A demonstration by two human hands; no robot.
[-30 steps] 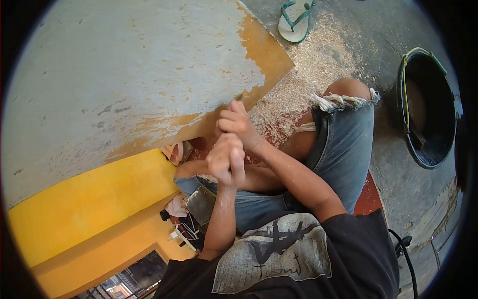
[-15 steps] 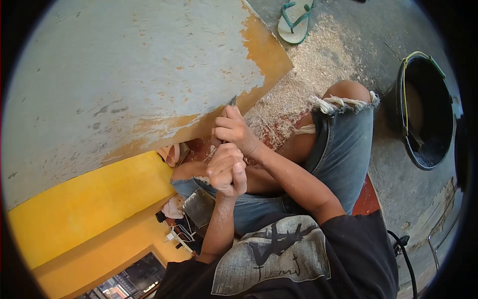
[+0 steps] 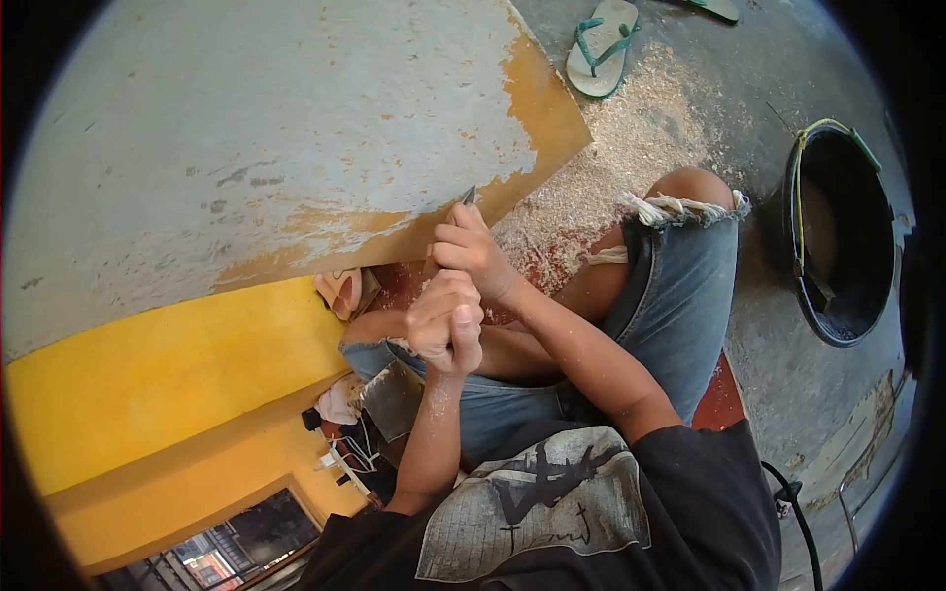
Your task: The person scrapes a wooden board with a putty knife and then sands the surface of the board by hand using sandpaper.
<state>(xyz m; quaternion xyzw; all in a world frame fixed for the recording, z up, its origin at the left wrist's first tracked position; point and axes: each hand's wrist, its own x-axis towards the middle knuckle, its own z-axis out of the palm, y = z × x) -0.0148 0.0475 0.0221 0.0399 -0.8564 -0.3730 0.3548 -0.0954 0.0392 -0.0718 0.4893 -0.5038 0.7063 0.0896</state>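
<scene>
My right hand [image 3: 468, 251] is closed around a hand tool with a grey, pointed metal blade [image 3: 469, 195]. Its tip rests at the lower edge of a large grey-painted board [image 3: 266, 118]. Just below it, my left hand [image 3: 443, 320] is wrapped in a fist, seemingly round the tool's rear end; most of the handle is hidden by my fingers. Along the board's lower edge and right corner, the grey coat is gone in ragged patches and orange-brown surface [image 3: 542, 98] shows.
Pale shavings [image 3: 650, 128] cover the floor beyond the board's corner. A flip-flop [image 3: 603, 54] lies past them. To the right stands a black bucket [image 3: 843, 246] with a yellow handle. A yellow wall [image 3: 177, 384] is at left; a cable [image 3: 800, 532] runs at lower right.
The view has shifted slightly, so the board and bucket sit a little differently in frame. Both hands keep their grip, with the blade still at the board's edge.
</scene>
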